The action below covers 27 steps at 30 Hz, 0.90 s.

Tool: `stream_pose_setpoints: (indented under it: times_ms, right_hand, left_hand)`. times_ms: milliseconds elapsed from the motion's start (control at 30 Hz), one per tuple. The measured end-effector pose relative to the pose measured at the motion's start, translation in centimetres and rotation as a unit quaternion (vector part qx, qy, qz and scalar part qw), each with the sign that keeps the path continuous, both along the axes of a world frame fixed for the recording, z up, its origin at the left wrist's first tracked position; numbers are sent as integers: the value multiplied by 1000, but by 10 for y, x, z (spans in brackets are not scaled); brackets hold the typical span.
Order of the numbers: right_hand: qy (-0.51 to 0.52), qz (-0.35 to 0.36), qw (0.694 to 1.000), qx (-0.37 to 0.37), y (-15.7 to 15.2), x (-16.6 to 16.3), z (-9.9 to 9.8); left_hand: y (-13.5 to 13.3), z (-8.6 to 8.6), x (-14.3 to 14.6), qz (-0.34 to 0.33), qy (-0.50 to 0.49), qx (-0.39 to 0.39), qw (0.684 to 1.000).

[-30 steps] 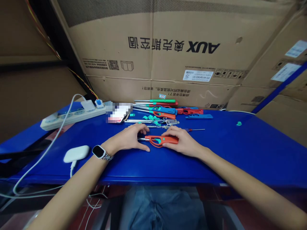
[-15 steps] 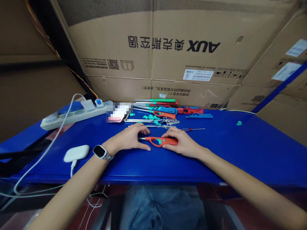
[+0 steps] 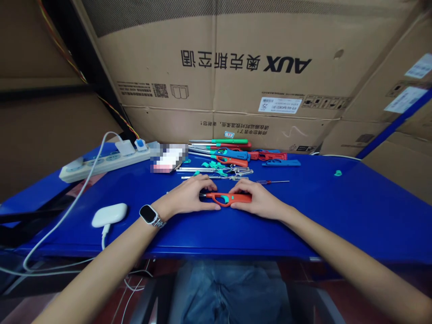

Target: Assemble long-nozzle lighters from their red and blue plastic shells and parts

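Note:
An orange long-nosed lighter with a teal trigger lies on the blue table, held flat between both hands. My left hand, with a smartwatch on the wrist, curls over the metal nose end. My right hand wraps the orange handle, thumb below and fingers on top. Both hands rest on the table surface.
A heap of lighters and parts lies behind the hands, with a thin red screwdriver to its right. A power strip and a white charger case sit at left. Cardboard boxes wall off the back. A small teal piece lies at right.
The hands and the lighter have stayed almost in place; my left fingers have slid a little further over the nose end.

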State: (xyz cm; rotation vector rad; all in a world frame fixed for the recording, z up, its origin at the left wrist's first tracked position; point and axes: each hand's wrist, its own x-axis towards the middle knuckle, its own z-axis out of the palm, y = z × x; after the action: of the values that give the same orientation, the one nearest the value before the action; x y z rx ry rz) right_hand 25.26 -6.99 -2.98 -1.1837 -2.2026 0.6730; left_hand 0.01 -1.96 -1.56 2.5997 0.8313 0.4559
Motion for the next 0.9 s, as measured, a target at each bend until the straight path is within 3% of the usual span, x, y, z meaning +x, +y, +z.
stream_pose_setpoints:
  times_ms: [233, 500, 767, 900]
  right_hand:
    - [4, 7, 1000, -14, 4, 2, -2]
    - [-35, 14, 999, -15, 7, 6, 2]
    - [-104, -19, 994, 4, 4, 10, 4]
    - [-87, -15, 996, 4, 1, 9, 3]
  left_hand:
    - [-7, -4, 11, -11, -7, 43, 999]
    - [-6, -6, 11, 23, -10, 4, 1000]
    - [-11, -7, 12, 28, 1, 30, 999]
    - [-12, -5, 10, 14, -6, 37, 999]
